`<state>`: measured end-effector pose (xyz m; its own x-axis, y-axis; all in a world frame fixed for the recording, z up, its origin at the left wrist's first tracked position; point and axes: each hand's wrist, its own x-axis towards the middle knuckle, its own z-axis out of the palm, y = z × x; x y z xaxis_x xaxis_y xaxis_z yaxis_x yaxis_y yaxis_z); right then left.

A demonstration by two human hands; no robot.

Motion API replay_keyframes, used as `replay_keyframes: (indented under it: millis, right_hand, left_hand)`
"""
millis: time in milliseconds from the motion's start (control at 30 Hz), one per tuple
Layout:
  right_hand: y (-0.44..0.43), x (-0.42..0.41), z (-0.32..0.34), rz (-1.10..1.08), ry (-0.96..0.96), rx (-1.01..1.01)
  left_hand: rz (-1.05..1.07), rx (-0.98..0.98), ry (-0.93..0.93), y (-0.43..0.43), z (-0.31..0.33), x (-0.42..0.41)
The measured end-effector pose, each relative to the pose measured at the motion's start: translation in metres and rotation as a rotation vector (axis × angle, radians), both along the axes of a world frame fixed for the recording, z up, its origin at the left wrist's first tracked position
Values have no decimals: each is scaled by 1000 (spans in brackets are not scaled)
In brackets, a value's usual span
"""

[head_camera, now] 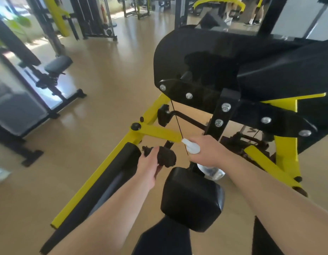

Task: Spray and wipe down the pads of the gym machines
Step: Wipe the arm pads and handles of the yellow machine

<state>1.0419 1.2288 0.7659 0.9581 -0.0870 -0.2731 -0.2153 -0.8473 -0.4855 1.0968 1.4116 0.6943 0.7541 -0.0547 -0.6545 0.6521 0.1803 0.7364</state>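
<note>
My left hand (149, 167) grips a dark brown cloth (164, 156), bunched up just above the machine's small black seat pad (191, 198). My right hand (208, 150) holds a clear spray bottle (211, 172) by its white trigger head (191, 146), the nozzle pointing left toward the cloth. A large black pad (205, 57) of the yellow-framed machine fills the view beyond both hands. A long black roller pad (104, 183) runs down along the yellow frame bar at the left.
The yellow frame (154, 132) and a thin black cable (178, 122) cross just behind my hands. Another bench with a black seat (58, 64) stands at the left, more racks at the back. Tan floor (104, 74) lies open between them. Someone's legs (255, 13) show far back.
</note>
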Motion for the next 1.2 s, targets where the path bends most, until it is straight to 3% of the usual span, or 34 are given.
replay_keyframes:
  millis: [233, 367, 500, 700, 800, 967, 1100, 1200]
  right_hand:
    - [27, 44, -43, 173, 187, -256]
    - [41, 62, -59, 296, 177, -394]
    - [47, 69, -63, 392, 137, -488]
    - [47, 68, -66, 434, 162, -569]
    - [40, 66, -68, 378, 122, -533]
    - [25, 66, -71, 167, -106, -364]
    - [20, 79, -61, 22, -5, -99]
    - [15, 81, -59, -113, 18, 30]
  left_hand:
    - [37, -22, 210, -6, -60, 23]
    - [8, -44, 188, -9, -75, 32]
    - [153, -102, 217, -14, -74, 42]
    - [176, 17, 160, -23, -100, 50]
    - [87, 75, 13, -30, -97, 54]
    - [-153, 163, -338, -38, -87, 61]
    - [-542, 212, -733, -37, -96, 55]
    - [-565, 318, -858, -34, -108, 58]
